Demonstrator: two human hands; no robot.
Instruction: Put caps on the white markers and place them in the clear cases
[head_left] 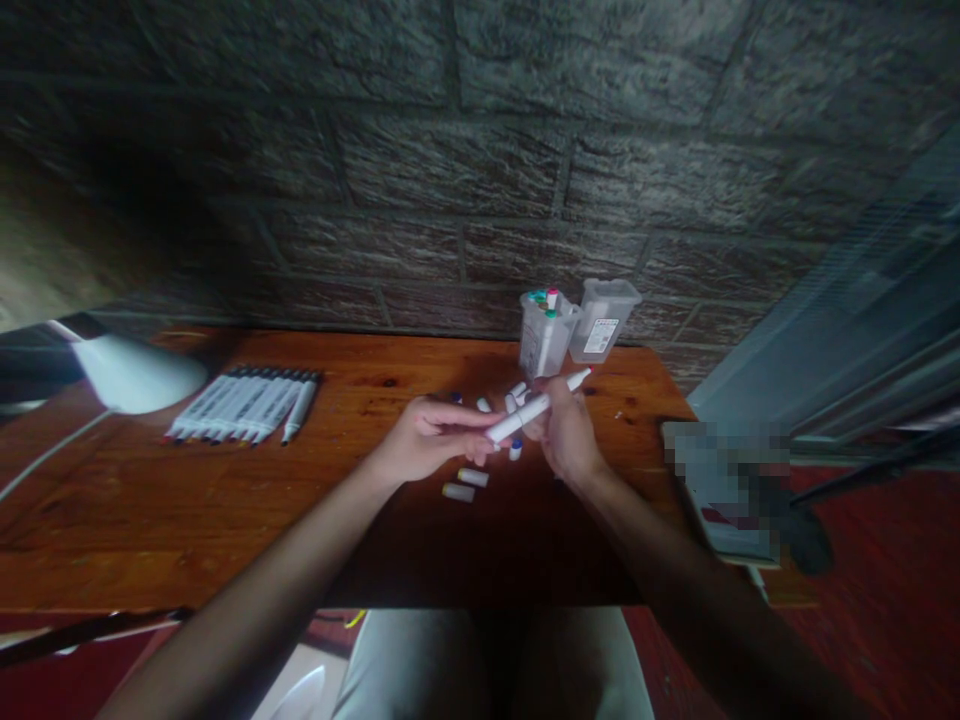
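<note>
A white marker slants between my two hands above the table, with a red tip at its upper right end. My left hand is closed, its fingers pinching the marker's lower left end, where a seam sets off a cap. My right hand wraps round the body of the same marker. Loose white caps lie on the wood beneath: a yellow-edged cap, another yellow-edged one and a blue-edged cap. More white pieces are partly hidden behind my hands.
A row of several white markers lies on the wooden table at left, near a white lamp. Behind my hands stand a clear container with markers and another clear container, against a brick wall.
</note>
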